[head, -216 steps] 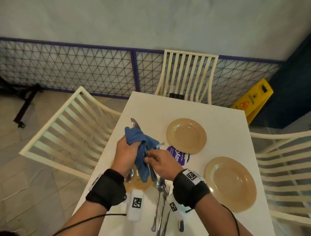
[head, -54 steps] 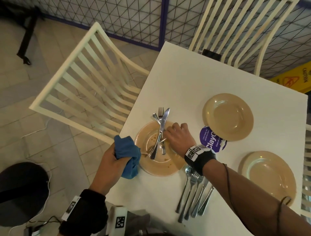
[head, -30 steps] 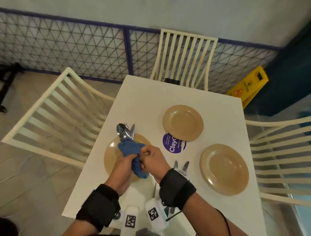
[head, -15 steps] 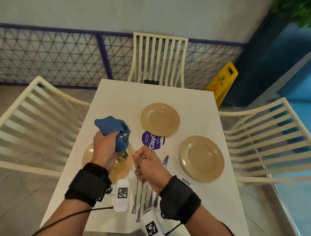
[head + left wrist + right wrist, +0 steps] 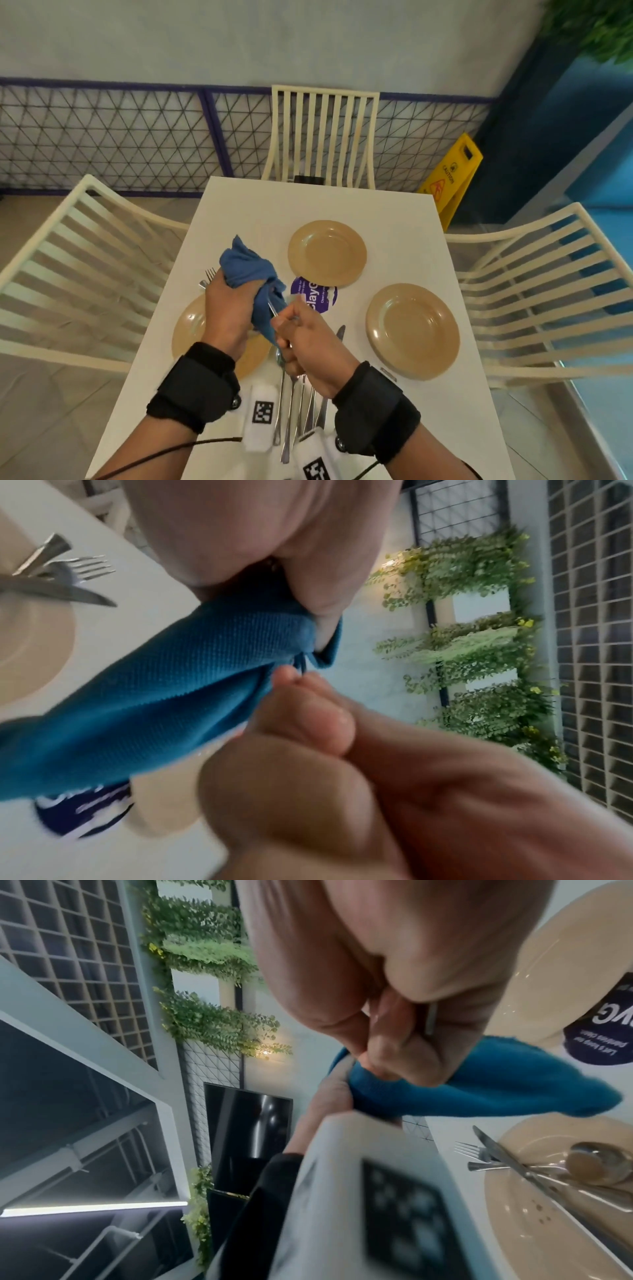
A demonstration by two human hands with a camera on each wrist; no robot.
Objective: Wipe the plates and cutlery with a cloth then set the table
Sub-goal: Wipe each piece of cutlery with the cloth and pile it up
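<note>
Left hand (image 5: 228,310) gripped the bunched blue cloth (image 5: 251,270); right hand (image 5: 310,342) pinched a utensil (image 5: 273,310), probably a spoon. Only the right wrist view showed specks on the near-left plate (image 5: 534,1213).

Table: you stand at a white table (image 5: 260,205).
Plates: three tan plates (image 5: 327,253) (image 5: 412,330) (image 5: 186,330) lie on it.
Sticker: a purple round sticker (image 5: 317,296) sits between them.
Cutlery: loose cutlery (image 5: 291,411) lies on your near edge.

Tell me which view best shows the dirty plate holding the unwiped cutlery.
Right wrist: the dirty plate shows specks, with knife, fork and spoon lying on it. The head view has it mostly behind the left hand; the left wrist catches only its edge.
</note>
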